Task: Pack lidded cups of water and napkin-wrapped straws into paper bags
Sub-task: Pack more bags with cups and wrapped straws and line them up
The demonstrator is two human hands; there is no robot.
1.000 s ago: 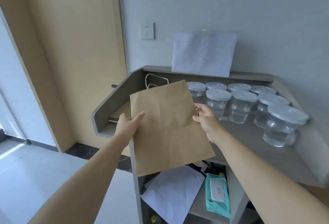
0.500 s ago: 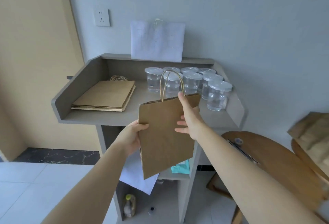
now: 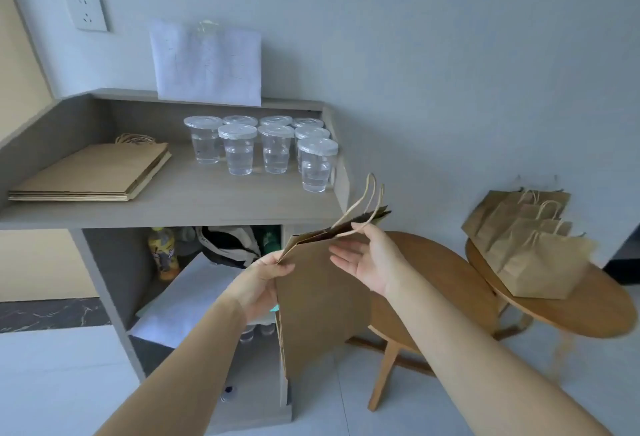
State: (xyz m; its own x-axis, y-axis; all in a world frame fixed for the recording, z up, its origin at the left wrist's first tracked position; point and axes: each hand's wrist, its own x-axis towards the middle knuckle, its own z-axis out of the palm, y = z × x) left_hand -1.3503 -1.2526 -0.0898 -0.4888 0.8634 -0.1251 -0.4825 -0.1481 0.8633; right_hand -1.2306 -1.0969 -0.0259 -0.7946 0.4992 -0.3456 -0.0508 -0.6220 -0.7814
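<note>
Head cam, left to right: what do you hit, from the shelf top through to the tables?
stack of flat paper bags → lidded cups of water → held paper bag → near round table → standing paper bags on the far round table

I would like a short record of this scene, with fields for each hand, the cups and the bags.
left hand: pinches the held paper bag at its top corner
right hand: at the bag's mouth, fingers straight; grip unclear
lidded cups: eight, on the grey counter, with water
flat bags: one stack, counter's left side
opened bags: several upright on a round table
</note>
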